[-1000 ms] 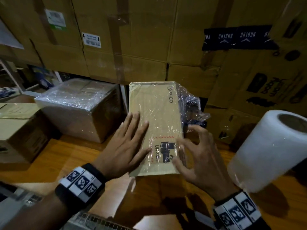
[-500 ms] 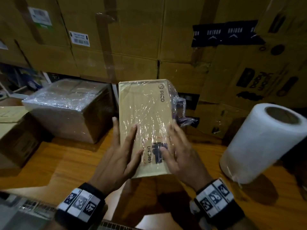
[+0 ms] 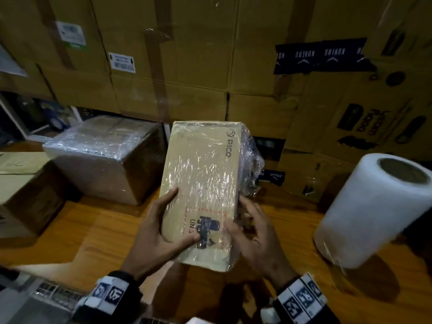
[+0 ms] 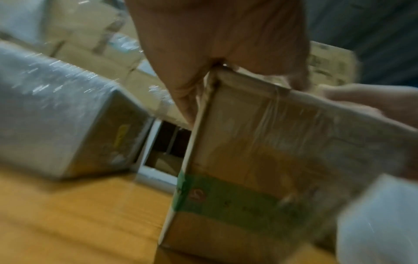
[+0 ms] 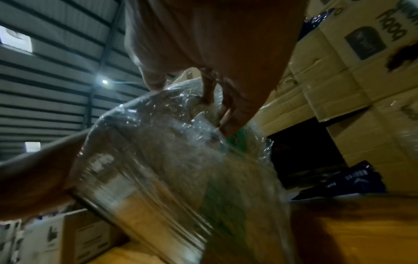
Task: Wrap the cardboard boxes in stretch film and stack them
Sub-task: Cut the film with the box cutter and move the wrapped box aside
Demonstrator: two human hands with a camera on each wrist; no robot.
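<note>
A slim tan PICO box (image 3: 203, 174) covered in stretch film is held above the wooden table (image 3: 93, 232). My left hand (image 3: 159, 232) grips its left edge, thumb across the printed top face. My right hand (image 3: 252, 228) grips the right side, its fingers curled over the film-covered side wall. Loose crumpled film (image 3: 253, 164) bunches at the box's far right corner. The left wrist view shows the box (image 4: 248, 160) with a green tape band and my left hand (image 4: 217, 53) on its upper edge. In the right wrist view my right hand (image 5: 214, 89) presses into shiny film (image 5: 172, 146).
A larger film-wrapped box (image 3: 105, 157) sits on the table at the left, with a plain box (image 3: 23, 183) further left. A white roll of stretch film (image 3: 374, 206) stands tilted at the right. Stacked cardboard cartons (image 3: 187, 61) wall off the back.
Both hands went from flat on the box top to gripping its sides. The box has lifted and come nearer to me.
</note>
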